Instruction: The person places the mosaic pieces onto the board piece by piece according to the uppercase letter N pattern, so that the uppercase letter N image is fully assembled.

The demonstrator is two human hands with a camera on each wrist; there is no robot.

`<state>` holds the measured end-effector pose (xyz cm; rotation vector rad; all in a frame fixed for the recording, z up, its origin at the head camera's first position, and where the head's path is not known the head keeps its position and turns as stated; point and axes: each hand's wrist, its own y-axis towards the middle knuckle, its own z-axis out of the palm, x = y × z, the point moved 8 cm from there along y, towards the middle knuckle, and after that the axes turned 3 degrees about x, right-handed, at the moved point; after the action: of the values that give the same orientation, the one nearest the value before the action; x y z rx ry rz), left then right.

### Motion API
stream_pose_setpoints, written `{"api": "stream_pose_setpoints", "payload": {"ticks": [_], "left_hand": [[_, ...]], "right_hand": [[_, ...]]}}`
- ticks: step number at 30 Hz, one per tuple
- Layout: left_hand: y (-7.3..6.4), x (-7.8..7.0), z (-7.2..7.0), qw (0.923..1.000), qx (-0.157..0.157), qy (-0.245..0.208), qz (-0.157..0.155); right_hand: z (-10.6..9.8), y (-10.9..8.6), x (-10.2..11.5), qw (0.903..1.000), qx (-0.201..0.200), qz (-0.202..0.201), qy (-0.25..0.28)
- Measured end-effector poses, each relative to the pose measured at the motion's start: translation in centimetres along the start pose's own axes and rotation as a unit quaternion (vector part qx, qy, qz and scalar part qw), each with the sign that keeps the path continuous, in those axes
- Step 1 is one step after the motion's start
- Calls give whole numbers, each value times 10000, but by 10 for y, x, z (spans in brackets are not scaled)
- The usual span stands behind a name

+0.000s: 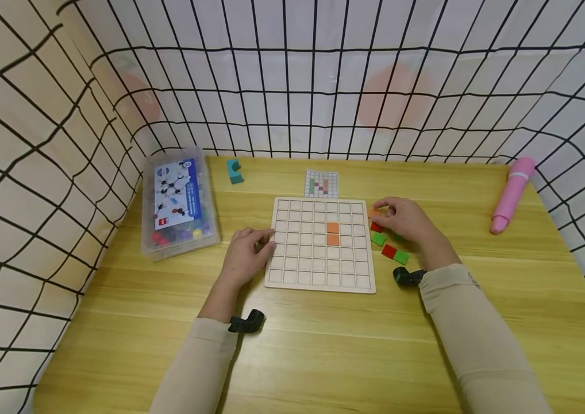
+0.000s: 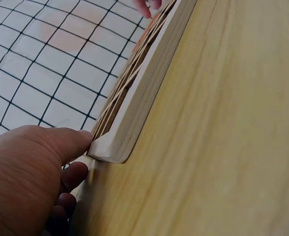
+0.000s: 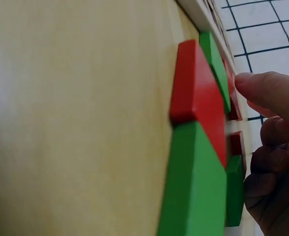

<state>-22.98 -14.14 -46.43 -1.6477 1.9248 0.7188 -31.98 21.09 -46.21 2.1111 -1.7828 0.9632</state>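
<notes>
Sleeves [image 1: 489, 339] lie nearest; your left hand [image 1: 243, 256], fingers relaxed, touches the left edge of the board [image 1: 318, 251]: steady it. Right of it, your right hand [image 1: 407, 219] pinches an orange tile [image 1: 374, 213]; grip its edges.

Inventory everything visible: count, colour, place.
Table: one, yellow, underneath
Board: one, tan, centre
Placed tiles: two, orange, on board
Red tiles, green tiles: 3+ each, board's right
Loose tile: one, orange, board's right
Card: one, multicoloured, behind board
Block: one, teal, back left
Case: one, clear, left
Stick: one, pink, back right
Mesh: count unclear, black, fronting white sheeting
Wrist cameras: two, black, wrists
Sleeves: two, beige, forearms
Left hand: one, board's left edge
Right hand: one, pinching loose tile
</notes>
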Motion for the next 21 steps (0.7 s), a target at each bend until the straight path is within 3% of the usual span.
{"api": "stream_pose_setpoints", "payload": {"ticks": [21], "left_hand": [[1,0,1,10000,25,25,27]], "right_hand": [[1,3,-6,9997,90,243,14]]}}
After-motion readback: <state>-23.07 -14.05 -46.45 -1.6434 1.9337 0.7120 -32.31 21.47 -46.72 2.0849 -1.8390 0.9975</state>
